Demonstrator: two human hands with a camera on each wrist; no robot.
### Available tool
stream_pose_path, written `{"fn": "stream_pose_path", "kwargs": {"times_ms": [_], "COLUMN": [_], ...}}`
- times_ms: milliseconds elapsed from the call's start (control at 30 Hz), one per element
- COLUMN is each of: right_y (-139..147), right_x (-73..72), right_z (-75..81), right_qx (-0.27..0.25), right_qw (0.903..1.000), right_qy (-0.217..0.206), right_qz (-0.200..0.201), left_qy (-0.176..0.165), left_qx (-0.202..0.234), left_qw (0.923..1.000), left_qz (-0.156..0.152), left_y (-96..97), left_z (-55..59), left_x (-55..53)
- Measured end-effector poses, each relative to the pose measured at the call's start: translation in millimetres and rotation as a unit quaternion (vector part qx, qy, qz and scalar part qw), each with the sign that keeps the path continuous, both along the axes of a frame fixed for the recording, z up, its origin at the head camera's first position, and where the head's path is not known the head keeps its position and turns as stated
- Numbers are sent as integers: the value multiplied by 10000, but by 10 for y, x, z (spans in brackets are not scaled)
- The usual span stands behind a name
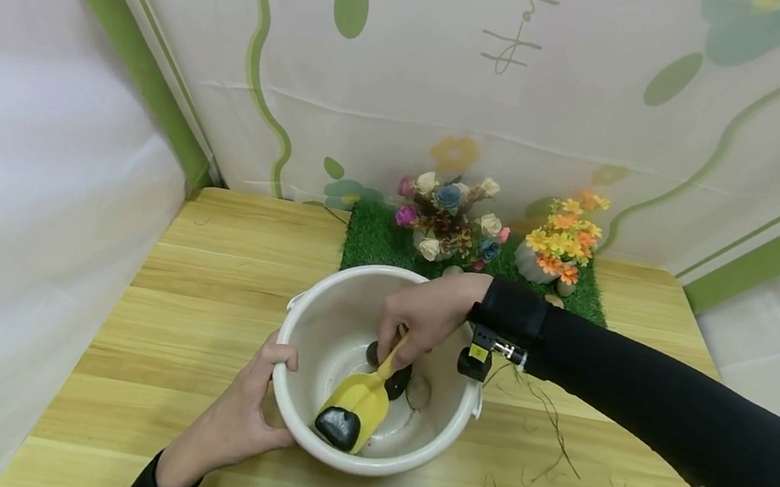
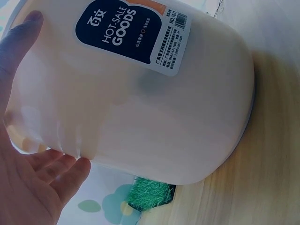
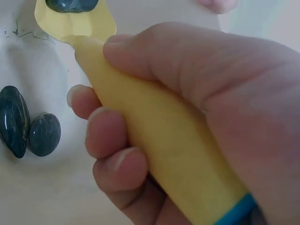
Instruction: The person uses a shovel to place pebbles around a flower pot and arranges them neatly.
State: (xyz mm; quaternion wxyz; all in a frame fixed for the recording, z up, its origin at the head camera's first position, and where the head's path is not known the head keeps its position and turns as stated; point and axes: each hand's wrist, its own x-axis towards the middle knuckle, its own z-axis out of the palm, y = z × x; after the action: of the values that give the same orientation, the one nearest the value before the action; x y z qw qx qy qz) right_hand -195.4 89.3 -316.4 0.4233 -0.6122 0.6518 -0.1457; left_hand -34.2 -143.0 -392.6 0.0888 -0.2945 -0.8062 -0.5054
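A white plastic bucket [image 1: 288,404] stands on the wooden table, its label [image 2: 126,33] showing in the left wrist view. My left hand [image 1: 246,402] holds the bucket's left side, one finger hooked over the rim and the thumb along the outer wall. Inside the bucket, my right hand [image 1: 428,315] grips the handle of a yellow toy shovel [image 3: 154,126], fingers wrapped round it. A glossy black stone [image 1: 337,427] lies on the shovel's blade near the bucket's front wall. More dark stones [image 3: 14,119] and a pale stone [image 1: 418,392] rest on the bucket's floor.
Behind the bucket lies a green turf mat [image 1: 371,232] with a pot of mixed flowers [image 1: 450,198] and a pot of orange and yellow flowers [image 1: 564,239]. Thin root-like strands [image 1: 553,416] lie right of the bucket. A printed curtain [image 1: 413,80] hangs behind the table.
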Motion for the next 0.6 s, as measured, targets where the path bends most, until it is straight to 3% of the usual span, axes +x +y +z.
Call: {"fn": "stream_pose_path", "kwargs": {"times_ms": [167, 600], "right_y": [50, 222], "right_x": [-18, -45], "right_z": [40, 140], "right_qx": [-63, -14], "right_qw": [9998, 9964], "right_qy": [-152, -488], "right_qz": [-54, -694], "left_qy": [21, 126], "left_qx": [18, 4], "left_qw": [10000, 9999], "left_qz": [-11, -36], "left_y": [2, 5], "left_z": [4, 5], "left_x": [0, 0]}}
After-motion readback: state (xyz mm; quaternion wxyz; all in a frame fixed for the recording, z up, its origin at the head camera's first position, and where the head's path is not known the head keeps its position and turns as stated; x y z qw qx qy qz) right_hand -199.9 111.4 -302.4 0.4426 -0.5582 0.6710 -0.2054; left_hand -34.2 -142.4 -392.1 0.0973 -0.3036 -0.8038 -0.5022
